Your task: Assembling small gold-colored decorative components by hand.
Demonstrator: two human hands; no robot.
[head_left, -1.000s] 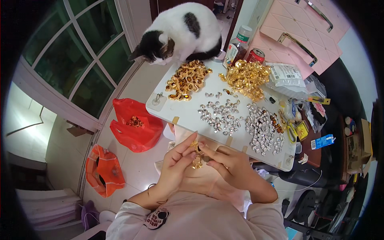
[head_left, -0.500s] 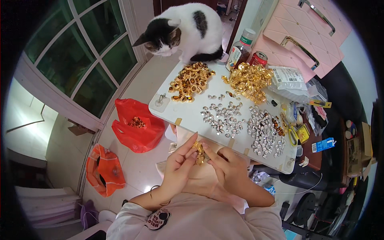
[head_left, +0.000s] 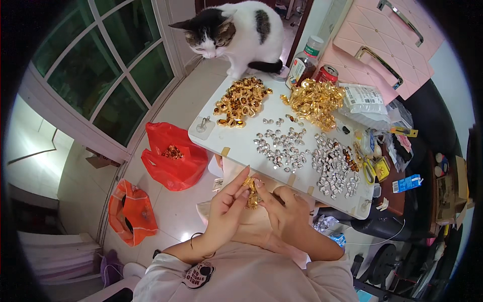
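Observation:
Just in front of the table's near edge, my left hand (head_left: 225, 205) is closed, its thumb and fingers pinching a small cluster of gold-coloured metal settings (head_left: 252, 201). My right hand (head_left: 288, 210) meets it from the other side, thumb and forefinger pressed on the same cluster. Fingertips partly cover the pieces. On the white table (head_left: 241, 147) beyond lie loose clear gems (head_left: 282, 148), with more clear stones (head_left: 332, 166) to their right. Farther back are a pile of gold settings with amber stones (head_left: 240, 103) and a heap of shiny gold settings (head_left: 317, 104).
A black-and-white cat (head_left: 246, 38) sits at the table's far left corner. A bottle (head_left: 303, 63), a red can (head_left: 327, 74) and a white plastic package (head_left: 365, 103) stand at the back. Red (head_left: 176, 161) and orange bags (head_left: 132, 214) rest on the floor at left.
The cat has raised its head and shifted slightly. My right hand's fingers have bent a little; both hands keep hold of the gold cluster in nearly the same spot.

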